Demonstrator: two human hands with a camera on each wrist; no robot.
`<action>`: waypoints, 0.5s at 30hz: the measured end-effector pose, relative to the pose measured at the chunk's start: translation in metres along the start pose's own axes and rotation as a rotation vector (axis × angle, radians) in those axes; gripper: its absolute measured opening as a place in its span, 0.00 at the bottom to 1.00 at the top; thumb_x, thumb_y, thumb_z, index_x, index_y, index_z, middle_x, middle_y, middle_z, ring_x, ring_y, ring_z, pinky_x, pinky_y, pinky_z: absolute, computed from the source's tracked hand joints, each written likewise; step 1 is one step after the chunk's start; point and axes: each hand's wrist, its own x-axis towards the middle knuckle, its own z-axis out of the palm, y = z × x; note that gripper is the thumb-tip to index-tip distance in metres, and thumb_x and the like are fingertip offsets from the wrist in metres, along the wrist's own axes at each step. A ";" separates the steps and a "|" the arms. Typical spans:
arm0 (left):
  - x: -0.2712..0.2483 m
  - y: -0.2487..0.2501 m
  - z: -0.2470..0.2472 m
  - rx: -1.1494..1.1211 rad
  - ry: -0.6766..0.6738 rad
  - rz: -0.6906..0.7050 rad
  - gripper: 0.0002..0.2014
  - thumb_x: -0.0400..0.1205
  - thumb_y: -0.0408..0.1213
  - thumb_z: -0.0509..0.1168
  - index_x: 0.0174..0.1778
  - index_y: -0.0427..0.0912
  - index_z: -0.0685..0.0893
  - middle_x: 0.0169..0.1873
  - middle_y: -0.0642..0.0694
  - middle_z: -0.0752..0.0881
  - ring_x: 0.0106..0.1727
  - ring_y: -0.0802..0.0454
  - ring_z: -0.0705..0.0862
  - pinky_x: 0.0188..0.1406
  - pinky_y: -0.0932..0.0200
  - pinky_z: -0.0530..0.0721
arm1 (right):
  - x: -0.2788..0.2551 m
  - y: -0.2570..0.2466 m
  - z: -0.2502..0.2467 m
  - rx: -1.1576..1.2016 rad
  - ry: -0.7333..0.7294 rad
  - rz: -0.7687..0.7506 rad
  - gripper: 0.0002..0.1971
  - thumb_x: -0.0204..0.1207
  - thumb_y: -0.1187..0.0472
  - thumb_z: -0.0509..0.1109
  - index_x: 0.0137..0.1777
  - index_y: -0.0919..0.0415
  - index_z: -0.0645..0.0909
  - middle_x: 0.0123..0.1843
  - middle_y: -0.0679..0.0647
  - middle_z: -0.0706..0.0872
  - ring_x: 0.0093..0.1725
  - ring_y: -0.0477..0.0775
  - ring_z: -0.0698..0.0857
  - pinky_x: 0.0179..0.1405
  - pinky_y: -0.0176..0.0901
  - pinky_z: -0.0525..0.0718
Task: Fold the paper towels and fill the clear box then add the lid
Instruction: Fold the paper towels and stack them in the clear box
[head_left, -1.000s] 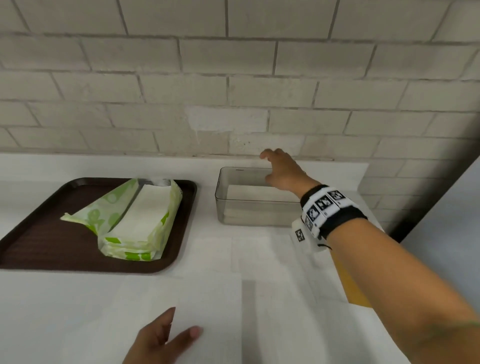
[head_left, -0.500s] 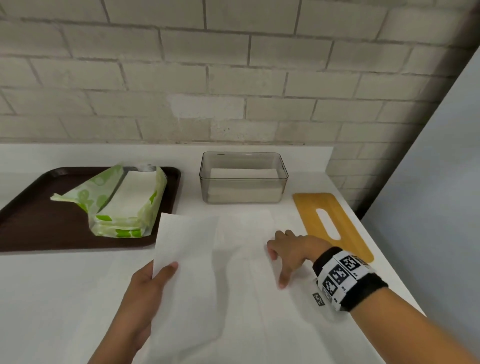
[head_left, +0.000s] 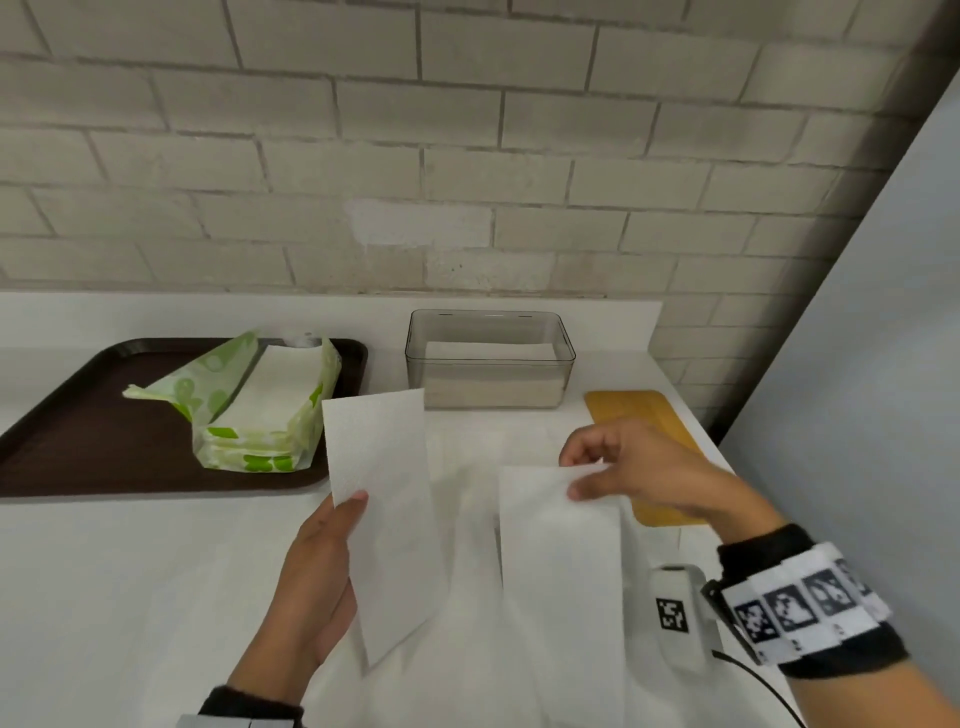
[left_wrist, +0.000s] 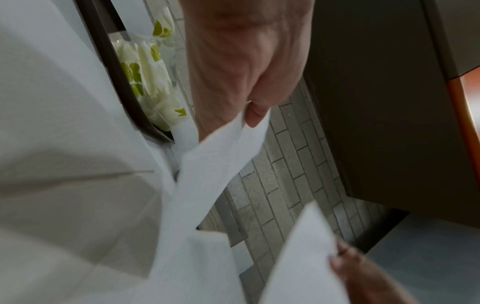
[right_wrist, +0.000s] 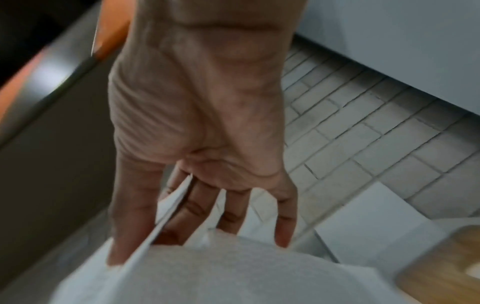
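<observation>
A white paper towel (head_left: 384, 493) hangs over the counter in front of me, both sides lifted and its middle sagging. My left hand (head_left: 353, 506) pinches its left edge, thumb on top; the left wrist view shows that pinch (left_wrist: 255, 115) on the towel (left_wrist: 221, 160). My right hand (head_left: 574, 475) pinches the right flap between thumb and fingers, as the right wrist view shows (right_wrist: 145, 246). The clear box (head_left: 415, 358) stands at the back by the wall, with folded towels inside. Its wooden lid (head_left: 628, 405) lies flat to the right of the box, partly behind my right hand.
A dark brown tray (head_left: 78, 441) at the left holds an opened green and white pack of paper towels (head_left: 249, 405). A brick wall runs behind the counter, and a grey panel closes off the right side.
My right hand came back from the clear box to the counter and has picked up the towel's right flap. My left hand has raised the left flap higher.
</observation>
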 end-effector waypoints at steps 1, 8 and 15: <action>0.000 0.000 0.002 -0.007 0.002 -0.005 0.12 0.86 0.34 0.57 0.61 0.44 0.83 0.54 0.44 0.90 0.56 0.45 0.86 0.51 0.51 0.82 | -0.005 -0.010 -0.007 0.077 0.010 -0.060 0.11 0.66 0.70 0.78 0.36 0.53 0.85 0.36 0.41 0.87 0.39 0.36 0.83 0.42 0.25 0.76; 0.007 -0.003 0.013 -0.015 0.005 -0.037 0.19 0.84 0.37 0.61 0.72 0.43 0.76 0.62 0.43 0.85 0.63 0.42 0.83 0.70 0.41 0.76 | 0.013 -0.023 -0.020 0.059 0.160 -0.155 0.04 0.71 0.66 0.75 0.41 0.56 0.84 0.38 0.55 0.89 0.39 0.49 0.85 0.46 0.40 0.81; 0.004 -0.005 0.012 -0.021 0.015 -0.052 0.21 0.83 0.39 0.63 0.73 0.44 0.75 0.66 0.43 0.83 0.68 0.42 0.80 0.74 0.40 0.71 | 0.050 0.011 0.017 -0.010 0.262 -0.108 0.12 0.73 0.67 0.74 0.33 0.51 0.80 0.44 0.46 0.88 0.48 0.45 0.85 0.45 0.27 0.74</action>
